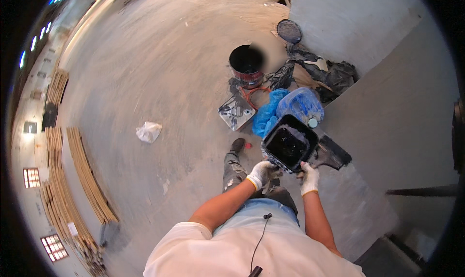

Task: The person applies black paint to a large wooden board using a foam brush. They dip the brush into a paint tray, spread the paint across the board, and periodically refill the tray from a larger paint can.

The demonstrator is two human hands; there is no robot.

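Note:
Both my hands wear whitish knit gloves with yellow cuffs. My left hand [261, 174] grips the near left side of a squarish black bucket [312, 134], which holds dark, wet-looking liquid. Its fingers are partly hidden under the bucket. By the near right corner of the bucket, my right hand [310, 178] is closed round the handle of a wide brush [336, 153]. Black coating covers the bristles, which point away to the right. The right thumb lies close to the bucket rim; whether it presses on it is hard to make out.
Beyond the bucket lie a blue jug [301, 104], a blue plastic bag [267, 113] and a rectangular metal can [236, 112]. A round drum [248, 66] and crumpled black sheeting [339, 77] are farther off. Grey walls [397, 107] rise at right. Stacked boards [89, 175] lie left.

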